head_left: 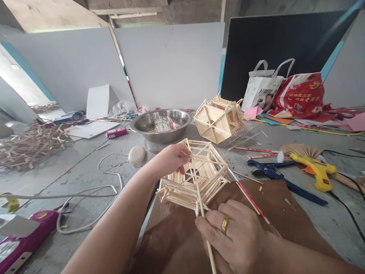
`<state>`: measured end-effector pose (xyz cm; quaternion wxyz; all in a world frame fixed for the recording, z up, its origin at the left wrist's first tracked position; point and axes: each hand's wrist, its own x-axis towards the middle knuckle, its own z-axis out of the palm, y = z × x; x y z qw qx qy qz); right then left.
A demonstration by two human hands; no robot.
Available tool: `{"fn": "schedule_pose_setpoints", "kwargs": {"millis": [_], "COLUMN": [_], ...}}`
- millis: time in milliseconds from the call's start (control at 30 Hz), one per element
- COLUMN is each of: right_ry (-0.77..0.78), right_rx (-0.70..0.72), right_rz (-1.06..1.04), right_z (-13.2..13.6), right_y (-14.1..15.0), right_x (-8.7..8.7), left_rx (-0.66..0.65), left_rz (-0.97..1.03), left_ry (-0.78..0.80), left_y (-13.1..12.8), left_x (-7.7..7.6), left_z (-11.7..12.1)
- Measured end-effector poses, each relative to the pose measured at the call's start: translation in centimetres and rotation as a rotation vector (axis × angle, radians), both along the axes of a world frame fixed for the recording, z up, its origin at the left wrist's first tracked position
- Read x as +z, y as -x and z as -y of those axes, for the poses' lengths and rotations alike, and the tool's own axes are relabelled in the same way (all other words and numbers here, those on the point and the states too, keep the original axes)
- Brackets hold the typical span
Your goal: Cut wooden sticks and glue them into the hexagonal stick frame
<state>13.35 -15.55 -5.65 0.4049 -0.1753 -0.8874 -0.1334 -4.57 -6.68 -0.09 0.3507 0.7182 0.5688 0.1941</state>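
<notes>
A long thin wooden stick [197, 185] lies across the top of a hexagonal frame [218, 173] built from wooden sticks. My right hand [234, 232], wearing a gold ring, is closed around the near part of this stick, at the frame's front edge. At the far side, the pinched fingers of my left hand [172, 160] are on the same stick near its far end. The frame rests on a brown sheet [171, 236], its lower part woven from stacked sticks. Behind it stands a second stick-built structure [215, 123] with closed, layered sides.
Right: blue-handled cutters [285, 179], a yellow glue gun [313, 171] and a red-wrapped stick [248, 196]. Behind: a metal basin [161, 125] holding packets. Left: a white cable [116, 179], a purple power strip [25, 239] and a pile of sticks [31, 146]. Bags [299, 95] stand at the back.
</notes>
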Motion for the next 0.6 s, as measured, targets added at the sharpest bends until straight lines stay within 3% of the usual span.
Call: {"fn": "schedule_pose_setpoints", "kwargs": {"millis": [600], "right_ry": [-0.013], "right_rx": [-0.005], "right_rz": [0.007], "right_z": [0.09], "right_y": [0.03], "right_x": [-0.08], "left_rx": [-0.037], "left_rz": [-0.022], "left_ry": [-0.022], "left_y": [0.18], "left_x": [-0.28], "left_z": [-0.27]}}
